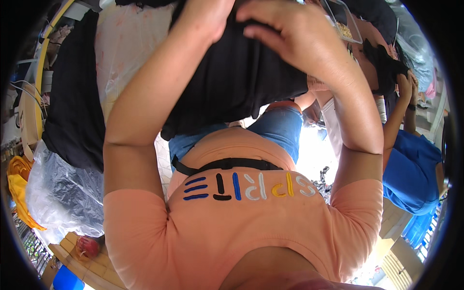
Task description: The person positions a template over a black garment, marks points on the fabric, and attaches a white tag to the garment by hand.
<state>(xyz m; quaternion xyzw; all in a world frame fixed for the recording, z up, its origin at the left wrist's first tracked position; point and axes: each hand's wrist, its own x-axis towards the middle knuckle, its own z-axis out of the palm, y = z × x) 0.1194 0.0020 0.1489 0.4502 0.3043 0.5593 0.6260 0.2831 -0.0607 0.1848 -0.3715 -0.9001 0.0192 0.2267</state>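
Black cloth (232,72) lies spread in front of me and hangs in folds over the near edge toward my lap. My left hand (215,19) is over the cloth at the top of the view; its fingers are cut off or hidden there. Nearby, my right hand (290,31) is held above the cloth, with thumb and finger apart and pointing left. Nothing shows in the gap between them.
Translucent plastic sheeting (128,53) and more black cloth (75,92) lie to the left. A clear tray with small gold pieces (345,31) sits at the upper right. Beyond it, a person in blue (413,169) handles black cloth (382,67). Bagged material (65,188) lies lower left.
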